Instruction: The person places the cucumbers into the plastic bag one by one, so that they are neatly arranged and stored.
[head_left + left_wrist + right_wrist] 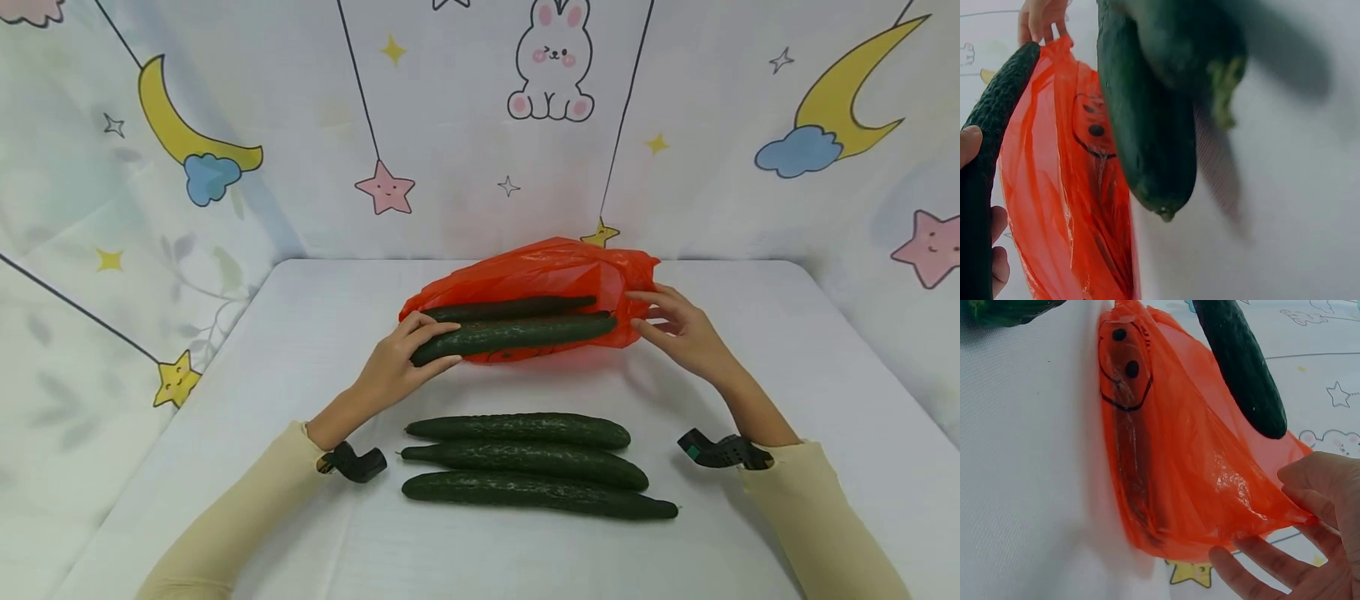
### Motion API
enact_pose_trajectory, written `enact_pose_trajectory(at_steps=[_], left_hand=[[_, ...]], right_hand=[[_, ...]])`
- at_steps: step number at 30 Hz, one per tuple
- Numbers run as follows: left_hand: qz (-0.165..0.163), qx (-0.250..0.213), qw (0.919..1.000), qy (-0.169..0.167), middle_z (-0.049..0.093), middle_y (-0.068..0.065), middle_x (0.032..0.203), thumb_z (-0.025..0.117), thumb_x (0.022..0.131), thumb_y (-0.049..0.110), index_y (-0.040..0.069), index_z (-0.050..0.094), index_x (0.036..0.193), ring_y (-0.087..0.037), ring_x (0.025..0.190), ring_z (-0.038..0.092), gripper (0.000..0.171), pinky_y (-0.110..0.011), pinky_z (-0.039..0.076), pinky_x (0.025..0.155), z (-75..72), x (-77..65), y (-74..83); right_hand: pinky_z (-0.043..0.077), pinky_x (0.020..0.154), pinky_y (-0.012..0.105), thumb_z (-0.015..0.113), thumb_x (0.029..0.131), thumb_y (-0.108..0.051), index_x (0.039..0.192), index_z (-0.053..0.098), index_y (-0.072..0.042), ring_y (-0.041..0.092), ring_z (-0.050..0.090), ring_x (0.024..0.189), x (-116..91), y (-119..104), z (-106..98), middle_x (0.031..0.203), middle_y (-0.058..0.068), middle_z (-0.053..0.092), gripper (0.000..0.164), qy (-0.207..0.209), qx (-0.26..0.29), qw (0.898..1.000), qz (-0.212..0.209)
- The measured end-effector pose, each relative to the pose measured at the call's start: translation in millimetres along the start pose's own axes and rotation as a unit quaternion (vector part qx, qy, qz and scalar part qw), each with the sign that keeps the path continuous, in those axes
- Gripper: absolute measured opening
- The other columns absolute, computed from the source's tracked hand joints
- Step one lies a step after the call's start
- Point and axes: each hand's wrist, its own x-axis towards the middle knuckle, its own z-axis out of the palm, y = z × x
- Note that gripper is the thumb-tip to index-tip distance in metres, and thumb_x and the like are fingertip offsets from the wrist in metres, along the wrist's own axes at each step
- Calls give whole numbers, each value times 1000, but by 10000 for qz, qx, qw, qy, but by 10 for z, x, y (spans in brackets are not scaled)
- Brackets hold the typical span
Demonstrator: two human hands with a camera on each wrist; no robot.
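My left hand [401, 358] grips a dark green cucumber [517, 335] near its left end and holds it level over the red plastic bag [555, 267]. Its free end [1247, 375] hangs over the bag's open side in the right wrist view. Another cucumber [510, 308] lies in the bag, its dark shape showing through the plastic. At the bag's right end, my right hand [678, 329] pinches the edge of the plastic between thumb and fingers [1310, 472]. A printed smiling face [1125, 365] marks the bag.
Three cucumbers lie side by side on the white table nearer me: a far one [517, 429], a middle one [525, 462] and a near one [540, 494]. Behind the bag rises a cloth backdrop [465, 100] with a rabbit, moons and stars.
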Motion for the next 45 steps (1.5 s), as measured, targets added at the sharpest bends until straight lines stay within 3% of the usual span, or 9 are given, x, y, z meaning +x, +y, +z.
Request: enact_pose_trajectory(at_steps=[7,20,38,45], left_hand=[[-218,34,9997,-39,56,-6,100,84,75,13,10,69,119,-17,85,56,47,-32,49,68,76,131,-88],[-466,191,9978,-432,55,-4,100,79,83,24,12,68,122,-16,82,54,42,-30,46,66,223,354,-250],[-695,381,9928,-903,54,-7,105,76,86,28,7,66,124,-22,90,56,44,-37,50,76,267,571,-286],[-877,559,9894,-1010,52,-6,103,74,87,31,8,66,124,-21,85,55,44,-35,47,70,318,645,-321]], right_hand=[[41,81,3,62,94,-4,135,53,3,41,54,111,3,-13,-21,149,26,36,43,-5,-12,10000,23],[42,81,4,61,95,-6,136,53,1,39,55,110,13,-1,-14,149,24,35,42,-8,23,9999,120],[43,82,6,62,94,-2,135,54,2,39,56,110,15,-1,-44,149,24,37,43,-79,89,9999,-32],[43,82,6,62,94,-4,135,54,2,40,57,110,6,-19,-50,149,24,37,42,-129,116,9998,21]])
